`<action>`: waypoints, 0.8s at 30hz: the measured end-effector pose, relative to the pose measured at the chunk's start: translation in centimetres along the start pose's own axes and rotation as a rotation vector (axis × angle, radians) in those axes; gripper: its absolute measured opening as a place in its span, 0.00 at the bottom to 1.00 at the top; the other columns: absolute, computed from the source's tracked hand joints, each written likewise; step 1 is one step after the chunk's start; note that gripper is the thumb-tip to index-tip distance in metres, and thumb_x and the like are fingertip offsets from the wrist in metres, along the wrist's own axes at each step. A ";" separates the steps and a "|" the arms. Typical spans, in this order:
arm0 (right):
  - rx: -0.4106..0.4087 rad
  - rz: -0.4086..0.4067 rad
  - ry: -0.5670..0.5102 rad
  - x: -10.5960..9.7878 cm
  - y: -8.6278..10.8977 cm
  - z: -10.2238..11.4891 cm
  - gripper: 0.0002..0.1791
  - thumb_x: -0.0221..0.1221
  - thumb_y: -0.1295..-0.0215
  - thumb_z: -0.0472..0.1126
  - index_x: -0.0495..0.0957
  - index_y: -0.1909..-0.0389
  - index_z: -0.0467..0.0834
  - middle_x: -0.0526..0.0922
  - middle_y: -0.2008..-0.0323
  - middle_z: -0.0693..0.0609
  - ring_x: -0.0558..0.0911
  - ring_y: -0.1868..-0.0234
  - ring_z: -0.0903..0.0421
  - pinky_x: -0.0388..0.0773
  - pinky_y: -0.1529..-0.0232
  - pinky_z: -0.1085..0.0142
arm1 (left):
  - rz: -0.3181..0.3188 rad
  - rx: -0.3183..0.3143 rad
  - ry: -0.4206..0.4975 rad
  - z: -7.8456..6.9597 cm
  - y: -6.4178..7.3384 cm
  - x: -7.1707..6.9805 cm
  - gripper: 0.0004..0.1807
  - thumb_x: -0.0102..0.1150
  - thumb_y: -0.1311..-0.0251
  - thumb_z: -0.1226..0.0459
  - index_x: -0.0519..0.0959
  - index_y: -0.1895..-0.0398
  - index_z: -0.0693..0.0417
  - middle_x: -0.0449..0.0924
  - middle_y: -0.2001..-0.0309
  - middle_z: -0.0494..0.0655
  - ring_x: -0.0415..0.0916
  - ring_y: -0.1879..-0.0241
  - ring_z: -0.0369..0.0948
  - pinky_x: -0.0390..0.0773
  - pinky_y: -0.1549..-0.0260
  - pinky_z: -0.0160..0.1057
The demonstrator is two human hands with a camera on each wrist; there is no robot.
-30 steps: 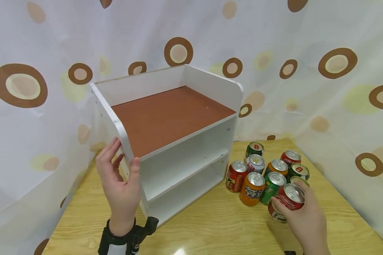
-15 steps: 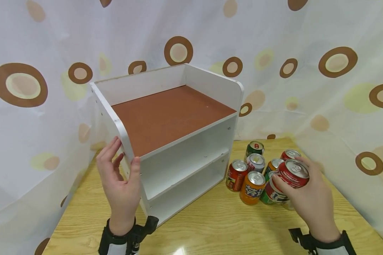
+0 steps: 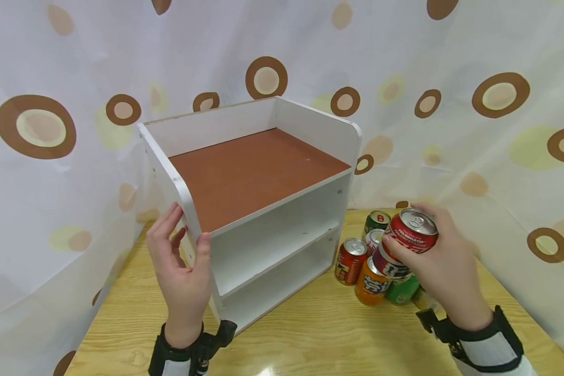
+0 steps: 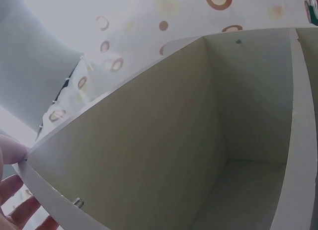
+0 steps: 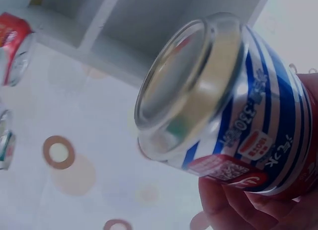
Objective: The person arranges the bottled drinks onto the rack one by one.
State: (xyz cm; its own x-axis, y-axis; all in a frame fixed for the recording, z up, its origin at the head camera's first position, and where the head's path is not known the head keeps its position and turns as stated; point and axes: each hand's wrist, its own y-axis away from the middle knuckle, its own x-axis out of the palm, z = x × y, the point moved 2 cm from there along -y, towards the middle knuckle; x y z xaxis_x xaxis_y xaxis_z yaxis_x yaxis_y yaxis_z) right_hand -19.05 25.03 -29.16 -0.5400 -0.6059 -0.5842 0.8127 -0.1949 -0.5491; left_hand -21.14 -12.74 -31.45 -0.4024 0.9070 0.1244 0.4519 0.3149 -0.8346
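Head view: at four o'clock, the right hand (image 3: 451,266) grips a red can (image 3: 415,235), lifted over the other cans, among them an orange can (image 3: 373,292) and a green can (image 3: 402,291) on the table (image 3: 286,339). At eight o'clock the left hand (image 3: 180,271) holds the side-panel edge of the white cabinet (image 3: 258,177), thumb and fingers parted around it.

Left wrist view: thumb tip at nine o'clock, touching that edge.

Right wrist view: fingers wrap the lifted can at four o'clock; the cabinet sits toward twelve.

I see a red can (image 3: 411,236), blue-and-white-striped near its base, held tilted above the bench (image 3: 310,339)'s right half, and a white, brown-topped shelf unit (image 3: 258,175) upright toward the left edge.
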 end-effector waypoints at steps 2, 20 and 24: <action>-0.011 0.017 -0.005 0.0 -0.6 0.6 0.43 0.76 0.43 0.49 0.66 0.29 0.47 0.81 0.45 0.36 0.84 0.53 0.37 0.73 0.69 0.82 | 0.002 0.007 -0.003 0.1 0.0 0.0 0.27 0.59 0.35 0.75 0.68 0.33 0.72 0.68 0.32 0.51 0.65 0.32 0.45 0.70 0.37 0.37; -0.145 0.105 -0.043 0.4 -6.5 6.4 0.40 0.73 0.40 0.51 0.67 0.30 0.48 0.78 0.42 0.42 0.81 0.51 0.42 0.74 0.63 0.80 | 0.013 0.022 -0.030 0.5 -0.1 -0.2 0.27 0.62 0.33 0.71 0.68 0.33 0.70 0.68 0.32 0.60 0.67 0.32 0.44 0.70 0.37 0.37; -0.209 0.117 -0.063 0.4 -7.8 7.9 0.38 0.73 0.39 0.50 0.67 0.30 0.48 0.78 0.42 0.42 0.81 0.52 0.43 0.77 0.61 0.76 | 0.011 0.035 -0.025 0.4 -0.1 -0.2 0.27 0.62 0.33 0.71 0.68 0.33 0.70 0.68 0.32 0.58 0.67 0.33 0.42 0.70 0.38 0.38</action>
State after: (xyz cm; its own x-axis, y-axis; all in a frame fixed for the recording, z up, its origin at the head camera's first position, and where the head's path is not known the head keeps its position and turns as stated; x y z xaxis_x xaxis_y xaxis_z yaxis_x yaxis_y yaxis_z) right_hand -23.93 20.17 -20.37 -0.4249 -0.6631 -0.6163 0.8026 0.0390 -0.5953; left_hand -21.47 -13.04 -31.63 -0.4174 0.9030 0.1016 0.4288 0.2943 -0.8541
